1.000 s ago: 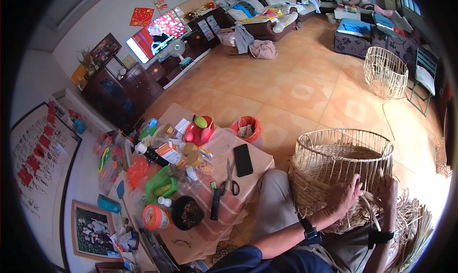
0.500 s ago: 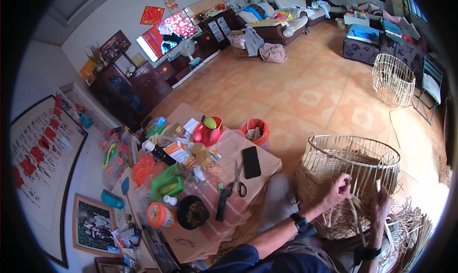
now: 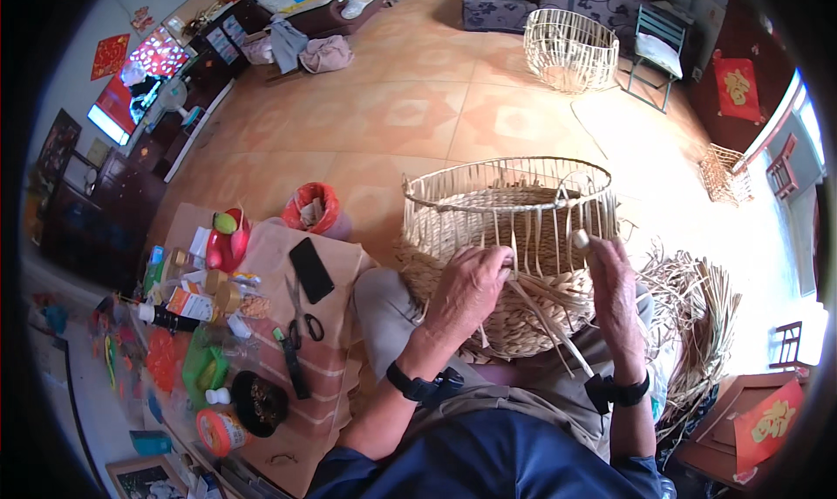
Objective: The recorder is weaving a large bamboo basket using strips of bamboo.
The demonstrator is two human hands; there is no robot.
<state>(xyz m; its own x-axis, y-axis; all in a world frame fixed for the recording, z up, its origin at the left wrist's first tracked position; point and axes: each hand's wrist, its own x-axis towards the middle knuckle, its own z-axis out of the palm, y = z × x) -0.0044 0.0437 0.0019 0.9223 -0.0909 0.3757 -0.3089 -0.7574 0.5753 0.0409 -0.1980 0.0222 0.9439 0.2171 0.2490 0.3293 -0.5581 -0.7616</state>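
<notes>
A partly woven basket of braided plant fibre stands between my knees, with bare upright stakes under a round rim. At its near side my left hand is closed, thumb and fingers pinching a fibre strip beside a stake; loose strips trail down from there over the weave. To the right of it, my right hand is closed with a pale strip end sticking out at the fingertips. How far that strip runs inside the palm is hidden.
Loose dry fibre lies heaped at my right. On the left, a low table bears scissors, a black phone, a dark bowl and jars. A red-lined bin, another basket frame and a folding chair stand beyond.
The view has swung to the right, so the basket and both hands now appear nearer the middle. Both hands remain at the basket's near side, still closed.
</notes>
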